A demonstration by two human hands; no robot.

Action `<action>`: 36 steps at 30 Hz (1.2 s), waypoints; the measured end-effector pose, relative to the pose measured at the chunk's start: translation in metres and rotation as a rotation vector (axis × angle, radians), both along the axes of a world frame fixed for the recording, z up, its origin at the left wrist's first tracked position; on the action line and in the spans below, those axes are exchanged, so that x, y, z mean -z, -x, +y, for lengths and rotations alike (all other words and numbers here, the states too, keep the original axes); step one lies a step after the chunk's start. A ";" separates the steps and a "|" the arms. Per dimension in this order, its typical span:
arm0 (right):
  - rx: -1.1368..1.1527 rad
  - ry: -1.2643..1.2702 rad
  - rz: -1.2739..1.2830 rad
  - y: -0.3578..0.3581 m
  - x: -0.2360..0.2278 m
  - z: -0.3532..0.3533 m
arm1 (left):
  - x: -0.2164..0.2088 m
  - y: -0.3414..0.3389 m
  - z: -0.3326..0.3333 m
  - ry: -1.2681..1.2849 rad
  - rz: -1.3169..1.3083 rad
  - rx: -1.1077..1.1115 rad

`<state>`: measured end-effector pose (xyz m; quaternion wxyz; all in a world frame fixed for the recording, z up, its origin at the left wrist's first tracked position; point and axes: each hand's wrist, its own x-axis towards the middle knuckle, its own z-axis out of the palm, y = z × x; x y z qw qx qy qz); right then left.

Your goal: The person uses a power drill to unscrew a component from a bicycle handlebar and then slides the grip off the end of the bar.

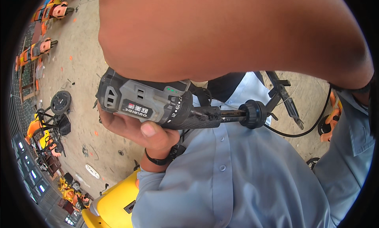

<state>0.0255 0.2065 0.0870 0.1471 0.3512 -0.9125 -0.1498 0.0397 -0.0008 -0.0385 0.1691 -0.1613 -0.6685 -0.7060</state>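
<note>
A grey and black cordless drill [138, 99] lies across the middle, its chuck to the right and small green lights on its side. My left hand [138, 131], a dark watch at its wrist, wraps it from below with the thumb along its lower side. My right hand [130, 38] is closed at its upper side, the fingers hidden behind the back of the hand. Beside the chuck lies a black textured grip [201, 120]. A metal rod [232, 116] joins it to a round black collar [254, 114]. Beyond is a black lever [291, 107].
A black cable [302, 134] loops at the right. A yellow vehicle body [114, 200] stands close at lower left. Farther left are a loose wheel [60, 102] and a yellow vehicle frame [44, 133]. Several orange vehicles [39, 48] line the far left. Scraps lie on the concrete floor [85, 70].
</note>
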 end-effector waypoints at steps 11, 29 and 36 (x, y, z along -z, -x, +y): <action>0.054 0.099 -0.047 -0.013 0.024 0.016 | 0.006 0.011 0.005 -0.010 0.166 -0.026; 0.559 0.399 -0.082 -0.124 0.043 0.065 | 0.021 0.021 -0.006 -0.005 0.489 -0.026; 0.701 0.435 0.084 -0.159 0.042 0.022 | 0.006 0.027 -0.006 0.047 0.557 0.160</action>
